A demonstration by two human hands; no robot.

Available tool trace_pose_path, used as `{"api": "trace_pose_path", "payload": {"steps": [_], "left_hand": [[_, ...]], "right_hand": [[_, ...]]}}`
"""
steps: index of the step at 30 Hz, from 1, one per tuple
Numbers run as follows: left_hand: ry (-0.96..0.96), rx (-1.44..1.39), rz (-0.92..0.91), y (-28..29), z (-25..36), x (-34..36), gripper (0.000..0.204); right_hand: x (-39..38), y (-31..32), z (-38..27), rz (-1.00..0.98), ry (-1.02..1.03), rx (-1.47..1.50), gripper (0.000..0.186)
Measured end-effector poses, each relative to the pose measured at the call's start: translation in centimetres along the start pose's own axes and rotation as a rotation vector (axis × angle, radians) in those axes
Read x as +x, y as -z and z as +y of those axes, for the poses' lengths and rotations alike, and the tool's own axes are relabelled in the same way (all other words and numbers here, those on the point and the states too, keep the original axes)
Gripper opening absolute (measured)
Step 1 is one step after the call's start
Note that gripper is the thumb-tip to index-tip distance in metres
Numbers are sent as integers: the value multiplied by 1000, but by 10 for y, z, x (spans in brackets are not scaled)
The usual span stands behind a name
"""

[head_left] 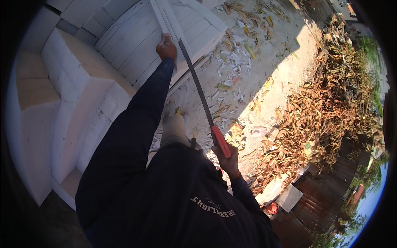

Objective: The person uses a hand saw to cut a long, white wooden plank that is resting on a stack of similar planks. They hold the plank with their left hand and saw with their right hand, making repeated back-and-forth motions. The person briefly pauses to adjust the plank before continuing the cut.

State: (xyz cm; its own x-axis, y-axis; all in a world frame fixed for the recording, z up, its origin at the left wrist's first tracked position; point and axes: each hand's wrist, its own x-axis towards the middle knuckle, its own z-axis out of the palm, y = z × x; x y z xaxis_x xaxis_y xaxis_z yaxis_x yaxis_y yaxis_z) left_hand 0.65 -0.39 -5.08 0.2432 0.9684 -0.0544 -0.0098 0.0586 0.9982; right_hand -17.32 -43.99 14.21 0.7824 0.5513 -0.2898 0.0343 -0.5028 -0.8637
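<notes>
My right hand (pixel 231 160) is wrapped round the red handle of a handsaw (pixel 199 89), low and to the right of centre. Its long, dark toothed blade slants up and left, the tip beside the edge of a long pale strip (pixel 168 18). I cannot tell whether the blade touches the strip. My left hand (pixel 166 48) has its fingers closed at the strip's left side, holding it down. Beneath the strip lies a stack of whitish slabs or boards (pixel 136 45) with straight seams.
Large pale blocks (pixel 74 82) are piled along the left. White offcuts (pixel 235 58) and dry leaves litter the ground right of the stack. A heap of brown leaves (pixel 322 111) fills the right side, above a rusty corrugated sheet (pixel 326 194). A grey block (pixel 290 198) lies near it.
</notes>
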Motion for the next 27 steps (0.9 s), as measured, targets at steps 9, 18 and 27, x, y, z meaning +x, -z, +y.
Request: {"api": "trace_pose_path", "payload": {"steps": [9,18,27], "left_hand": [[-115,194,-105,-2,-17,30,56],[-975,1171,-645,30,38,7,112],[-1057,1421,-984,11,67,25,101]], "right_hand": [[-26,42,-74,72,31,145,62],[-61,-12,-43,572,118,217,66],[-62,-42,-40,746,71,269,67]]}}
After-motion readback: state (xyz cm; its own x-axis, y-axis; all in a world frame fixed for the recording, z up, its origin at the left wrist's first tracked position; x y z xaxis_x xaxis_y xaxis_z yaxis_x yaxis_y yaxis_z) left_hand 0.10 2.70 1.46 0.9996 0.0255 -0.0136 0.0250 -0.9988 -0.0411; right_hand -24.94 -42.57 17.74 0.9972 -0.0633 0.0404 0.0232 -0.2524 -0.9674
